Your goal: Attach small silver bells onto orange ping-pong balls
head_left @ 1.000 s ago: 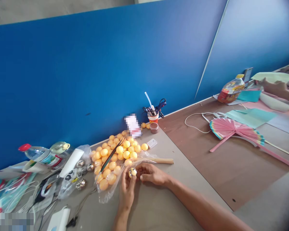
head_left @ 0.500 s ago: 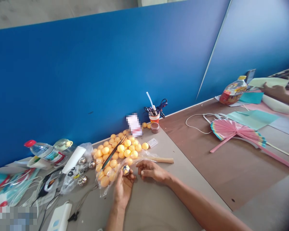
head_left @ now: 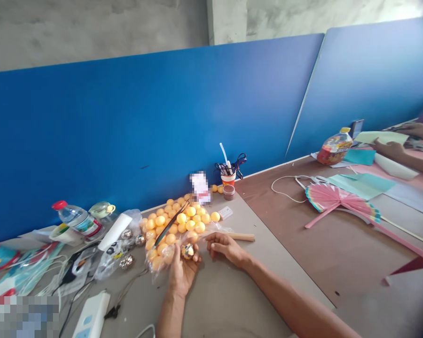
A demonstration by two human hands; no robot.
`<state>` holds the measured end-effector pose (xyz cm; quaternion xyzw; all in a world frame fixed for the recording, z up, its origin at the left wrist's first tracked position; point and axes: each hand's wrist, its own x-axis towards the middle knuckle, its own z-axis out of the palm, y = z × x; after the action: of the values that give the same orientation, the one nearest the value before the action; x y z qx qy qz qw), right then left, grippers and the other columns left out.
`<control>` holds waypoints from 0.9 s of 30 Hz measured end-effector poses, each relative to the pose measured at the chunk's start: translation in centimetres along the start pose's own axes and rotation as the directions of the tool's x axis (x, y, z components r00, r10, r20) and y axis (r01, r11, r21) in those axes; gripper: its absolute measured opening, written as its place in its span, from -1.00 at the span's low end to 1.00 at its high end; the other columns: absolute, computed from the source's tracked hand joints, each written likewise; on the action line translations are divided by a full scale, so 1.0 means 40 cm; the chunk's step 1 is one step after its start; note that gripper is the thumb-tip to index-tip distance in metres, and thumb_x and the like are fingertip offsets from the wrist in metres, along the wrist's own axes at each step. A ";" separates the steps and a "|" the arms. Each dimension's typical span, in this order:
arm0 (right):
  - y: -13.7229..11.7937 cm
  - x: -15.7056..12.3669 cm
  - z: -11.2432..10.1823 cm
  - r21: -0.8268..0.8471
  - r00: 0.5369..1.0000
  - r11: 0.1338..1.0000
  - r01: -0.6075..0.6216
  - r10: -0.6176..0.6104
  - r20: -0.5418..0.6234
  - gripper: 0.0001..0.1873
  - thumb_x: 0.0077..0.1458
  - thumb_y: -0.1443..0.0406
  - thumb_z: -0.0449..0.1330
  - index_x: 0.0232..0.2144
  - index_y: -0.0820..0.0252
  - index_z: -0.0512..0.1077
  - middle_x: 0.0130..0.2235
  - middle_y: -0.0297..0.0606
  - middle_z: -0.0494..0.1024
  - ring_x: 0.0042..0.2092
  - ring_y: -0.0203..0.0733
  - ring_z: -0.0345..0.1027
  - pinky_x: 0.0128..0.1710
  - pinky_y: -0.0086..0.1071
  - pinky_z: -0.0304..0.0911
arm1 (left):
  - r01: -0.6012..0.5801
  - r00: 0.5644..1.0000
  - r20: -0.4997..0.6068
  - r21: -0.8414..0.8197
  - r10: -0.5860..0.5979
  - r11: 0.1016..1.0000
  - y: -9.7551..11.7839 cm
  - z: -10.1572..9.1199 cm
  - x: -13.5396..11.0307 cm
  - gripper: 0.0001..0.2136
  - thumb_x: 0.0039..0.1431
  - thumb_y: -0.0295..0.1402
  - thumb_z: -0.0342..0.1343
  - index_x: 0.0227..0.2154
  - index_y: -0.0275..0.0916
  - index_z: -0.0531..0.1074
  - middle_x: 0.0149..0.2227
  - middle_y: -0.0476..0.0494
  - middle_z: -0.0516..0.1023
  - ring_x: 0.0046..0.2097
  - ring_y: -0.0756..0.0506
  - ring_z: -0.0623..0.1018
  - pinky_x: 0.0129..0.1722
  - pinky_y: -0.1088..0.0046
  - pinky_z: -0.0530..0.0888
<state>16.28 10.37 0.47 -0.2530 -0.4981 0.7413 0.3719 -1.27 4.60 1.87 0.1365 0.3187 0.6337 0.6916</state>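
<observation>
My left hand (head_left: pixel 183 274) is closed round a ball (head_left: pixel 188 251), cradled between thumb and fingers. The ball is yellow-orange, partly covered with shiny silvery pieces. Just to its right, my right hand (head_left: pixel 226 249) has its fingers curled and thumb drawn in close; anything pinched there is too small to make out. The two hands are apart. Behind them lies a clear plastic bag full of orange ping-pong balls (head_left: pixel 181 218), with dark tweezers (head_left: pixel 169 224) resting on top. Several shiny silver-covered balls (head_left: pixel 127 261) sit to the left of the bag.
Wooden sticks (head_left: pixel 242 237) lie beyond my right hand. A cup of pens (head_left: pixel 228 177) stands by the blue partition (head_left: pixel 127 141). Bottles (head_left: pixel 78 220), cables and a power strip (head_left: pixel 91 317) crowd the left. A pink paper fan (head_left: pixel 339 199) and a co-worker's hands (head_left: pixel 391 149) are at right.
The view has tilted up, showing more wall above the partition. In my left hand the ball has turned a little; my right hand stays beside it.
</observation>
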 end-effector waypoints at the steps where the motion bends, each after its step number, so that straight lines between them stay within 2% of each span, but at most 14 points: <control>1: 0.003 0.002 0.002 0.001 1.000 1.000 0.005 -0.005 -0.021 -0.56 -0.06 0.06 0.31 -0.22 0.22 0.40 -0.39 -0.35 0.47 -0.48 -0.31 0.35 -0.45 -0.38 0.23 | 0.007 1.000 -0.001 -0.002 -0.007 1.000 0.000 -0.001 0.001 -0.61 0.03 -0.05 0.24 -0.25 -0.31 0.53 -0.40 -0.16 0.56 -0.51 0.03 0.44 -0.46 0.46 0.44; 4: 0.012 0.007 0.009 -0.009 0.996 1.000 0.019 -0.020 -0.082 -0.59 -0.04 0.02 0.27 -0.27 0.21 0.39 -0.41 -0.35 0.48 -0.52 -0.34 0.32 -0.47 -0.37 0.27 | 0.002 1.000 -0.030 -0.001 -0.002 1.000 0.001 -0.002 0.002 -0.62 -0.04 -0.09 0.31 -0.29 -0.32 0.54 -0.39 -0.17 0.57 -0.47 0.00 0.50 -0.43 0.45 0.47; 7: 0.027 0.015 0.013 -0.057 0.995 0.998 0.009 -0.015 -0.102 -0.60 -0.06 0.04 0.27 -0.29 0.21 0.37 -0.45 -0.38 0.46 -0.55 -0.35 0.31 -0.50 -0.38 0.28 | -0.055 0.997 -0.057 0.039 0.057 0.998 0.002 -0.001 -0.001 -0.72 -0.12 -0.24 0.37 -0.36 -0.30 0.52 -0.38 -0.12 0.57 -0.42 -0.01 0.54 -0.41 0.47 0.48; 12: 0.047 0.041 0.021 -0.231 0.989 0.972 -0.029 -0.005 -0.147 -0.69 -0.10 0.14 0.24 -0.34 0.21 0.33 -0.55 -0.45 0.42 -0.61 -0.35 0.28 -0.58 -0.43 0.20 | -0.100 0.995 -0.011 0.132 0.102 0.986 0.008 -0.001 -0.012 -0.77 -0.14 -0.31 0.36 -0.47 -0.32 0.47 -0.39 -0.05 0.53 -0.47 0.05 0.50 -0.45 0.53 0.45; 14: 0.046 0.051 0.031 -0.267 0.979 0.959 -0.099 0.046 -0.198 -0.75 -0.11 0.18 0.22 -0.38 0.19 0.32 -0.55 -0.46 0.41 -0.61 -0.35 0.27 -0.57 -0.42 0.21 | -0.105 0.994 -0.008 0.147 0.108 0.984 0.011 -0.002 -0.016 -0.77 -0.16 -0.34 0.37 -0.48 -0.33 0.46 -0.41 -0.03 0.52 -0.47 0.06 0.49 -0.45 0.55 0.44; 19: 0.046 0.046 0.073 -0.336 0.974 0.934 -0.120 0.045 -0.222 -0.92 -0.12 0.33 0.14 -0.45 0.18 0.34 -0.57 -0.44 0.38 -0.60 -0.33 0.22 -0.58 -0.43 0.15 | -0.138 0.990 0.002 0.199 0.141 0.970 0.018 -0.008 -0.022 -0.78 -0.21 -0.38 0.35 -0.47 -0.31 0.46 -0.44 0.01 0.50 -0.46 0.06 0.49 -0.43 0.54 0.44; 21: 0.054 0.034 0.086 -0.419 0.976 0.904 -0.090 -0.005 -0.219 -0.91 -0.15 0.41 0.12 -0.48 0.19 0.38 -0.57 -0.42 0.39 -0.57 -0.31 0.24 -0.52 -0.41 0.17 | -0.143 0.989 0.002 0.230 0.146 0.963 0.019 -0.011 -0.023 -0.79 -0.23 -0.42 0.33 -0.47 -0.31 0.46 -0.44 0.02 0.51 -0.45 0.05 0.50 -0.42 0.53 0.44; 24: 0.061 0.025 0.096 -0.639 0.962 0.769 0.016 -0.185 -0.199 -0.82 -0.15 0.48 0.09 -0.48 0.19 0.44 -0.47 -0.35 0.49 -0.39 -0.23 0.36 -0.33 -0.39 0.23 | -0.136 0.989 -0.014 0.271 0.145 0.953 0.017 -0.014 -0.021 -0.80 -0.25 -0.46 0.30 -0.46 -0.30 0.46 -0.44 0.03 0.52 -0.45 0.04 0.51 -0.44 0.53 0.44; 27: 0.055 0.033 0.100 -0.713 0.948 0.700 0.026 -0.244 -0.205 -0.76 -0.11 0.50 0.03 -0.46 0.20 0.47 -0.43 -0.32 0.54 -0.34 -0.22 0.40 -0.28 -0.41 0.24 | -0.123 0.990 -0.035 0.298 0.140 0.947 0.015 -0.011 -0.016 -0.78 -0.27 -0.47 0.30 -0.47 -0.28 0.43 -0.45 0.05 0.52 -0.47 0.05 0.50 -0.45 0.53 0.43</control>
<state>11.85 8.73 -0.06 -0.4412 -0.7007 0.4220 0.3692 -2.01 3.97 2.08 0.2412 0.4190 0.6274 0.6104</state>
